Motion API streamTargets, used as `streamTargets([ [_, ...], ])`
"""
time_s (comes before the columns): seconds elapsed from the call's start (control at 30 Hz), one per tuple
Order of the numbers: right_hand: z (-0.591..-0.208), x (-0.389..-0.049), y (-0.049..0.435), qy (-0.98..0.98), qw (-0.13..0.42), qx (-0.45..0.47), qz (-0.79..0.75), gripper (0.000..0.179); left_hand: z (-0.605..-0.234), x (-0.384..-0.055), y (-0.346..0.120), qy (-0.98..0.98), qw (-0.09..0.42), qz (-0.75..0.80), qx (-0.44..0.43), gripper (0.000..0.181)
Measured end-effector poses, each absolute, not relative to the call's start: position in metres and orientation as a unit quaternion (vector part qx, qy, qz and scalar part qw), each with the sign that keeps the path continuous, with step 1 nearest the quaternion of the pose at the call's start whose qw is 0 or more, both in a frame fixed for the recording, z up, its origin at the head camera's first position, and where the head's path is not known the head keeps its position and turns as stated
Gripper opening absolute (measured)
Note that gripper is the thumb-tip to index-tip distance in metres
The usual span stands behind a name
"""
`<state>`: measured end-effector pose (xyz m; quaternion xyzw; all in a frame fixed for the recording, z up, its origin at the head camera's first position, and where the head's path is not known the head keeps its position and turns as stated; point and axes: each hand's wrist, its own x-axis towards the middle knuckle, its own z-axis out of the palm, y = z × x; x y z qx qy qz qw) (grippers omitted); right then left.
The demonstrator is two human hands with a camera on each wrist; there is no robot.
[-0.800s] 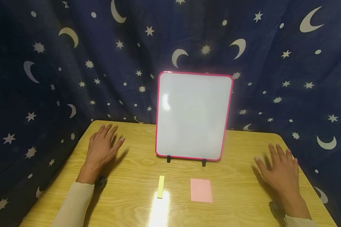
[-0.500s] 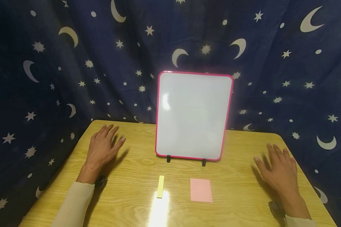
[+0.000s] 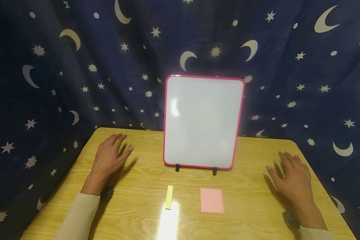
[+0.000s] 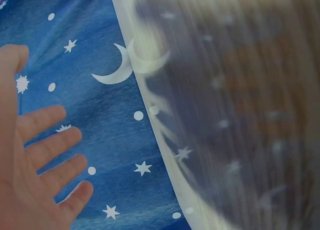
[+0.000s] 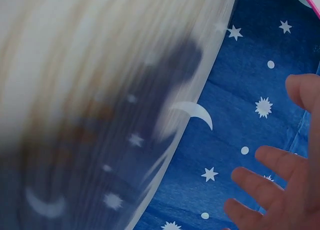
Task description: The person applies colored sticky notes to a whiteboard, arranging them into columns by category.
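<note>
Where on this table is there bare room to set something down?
Bare table lies between the left hand and the yellow strip, and between the pink square and the right hand. The middle is most crowded: the whiteboard stands behind the strip and square.

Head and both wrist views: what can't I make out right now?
Head: the back of the whiteboard and whatever joins the two black feet, hidden by the board's front.
Head: whether the yellow strip and pink square are single sheets or pads, too small to tell.
Left wrist: the tabletop surface, smeared by blur and reflections.
Right wrist: most of the right hand's little finger, cut off by the bottom edge.
</note>
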<state>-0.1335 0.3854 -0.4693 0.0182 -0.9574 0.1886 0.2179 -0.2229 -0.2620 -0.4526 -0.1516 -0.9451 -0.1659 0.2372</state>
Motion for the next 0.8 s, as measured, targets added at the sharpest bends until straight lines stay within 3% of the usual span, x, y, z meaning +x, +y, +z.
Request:
streamTargets([
  [0.3, -0.471, -0.135, 0.385, -0.954, 0.22, 0.029, 0.2, 0.071, -0.454, -0.224, -0.26, -0.932, 0.266, -0.172, -0.176, 0.056],
  [0.8, -0.465, -0.135, 0.372, -0.947, 0.239, 0.065, 0.207, 0.065, -0.45, -0.22, -0.248, -0.933, 0.213, -0.228, -0.177, 0.053],
])
